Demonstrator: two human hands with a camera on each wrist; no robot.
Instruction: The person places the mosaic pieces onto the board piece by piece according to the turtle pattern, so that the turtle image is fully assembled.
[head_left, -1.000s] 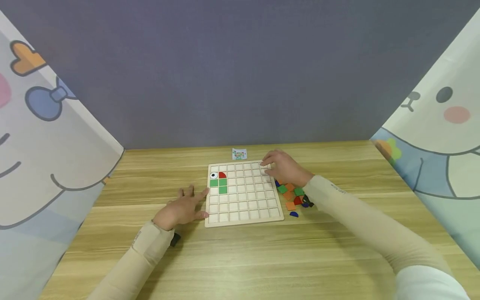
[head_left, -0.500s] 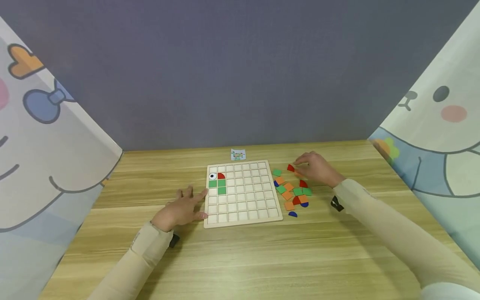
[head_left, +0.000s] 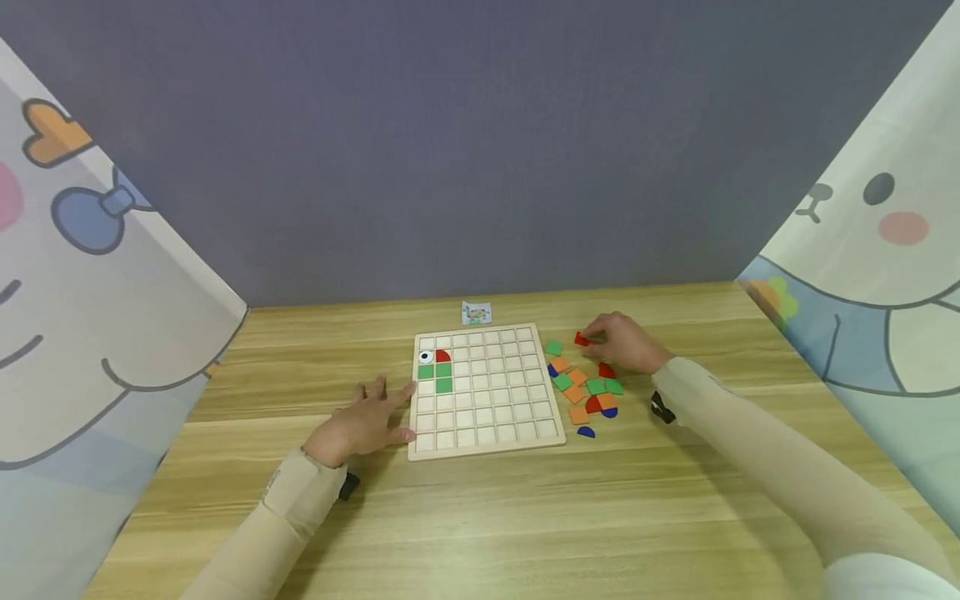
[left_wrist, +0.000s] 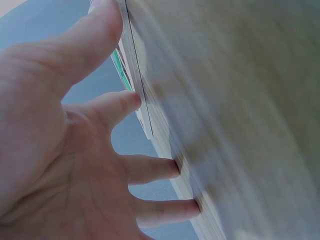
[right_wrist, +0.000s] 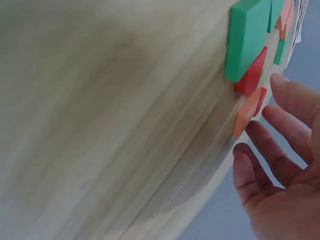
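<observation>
My left hand (head_left: pixel 360 427) lies with spread fingers at the left edge of a wooden grid board (head_left: pixel 487 451). In the left wrist view its thumb and index finger (left_wrist: pixel 117 105) touch the board's edge, while other fingertips rest on the table. On the board sit a white eye tile (head_left: pixel 426 357), a red quarter-round tile (head_left: pixel 442 356) and green square tiles (head_left: pixel 444 384). My right hand (head_left: pixel 626 343) is low over the table, thumb and index fingertips apart around a red tile (head_left: pixel 581 339). An orange tile (right_wrist: pixel 246 114) lies right by its middle finger in the right wrist view.
Right of the board lie loose tiles: orange squares (head_left: pixel 578 415), green squares (head_left: pixel 596 386), red pieces (head_left: pixel 606 370) and blue half-rounds (head_left: pixel 586 432). A small picture card (head_left: pixel 476 313) lies behind the board. A grey panel (head_left: pixel 480 150) rises at the table's back.
My right hand has gone from the board's far right corner, out to the right, to the red tile beside the loose tiles. My left hand stays at the board's edge.
</observation>
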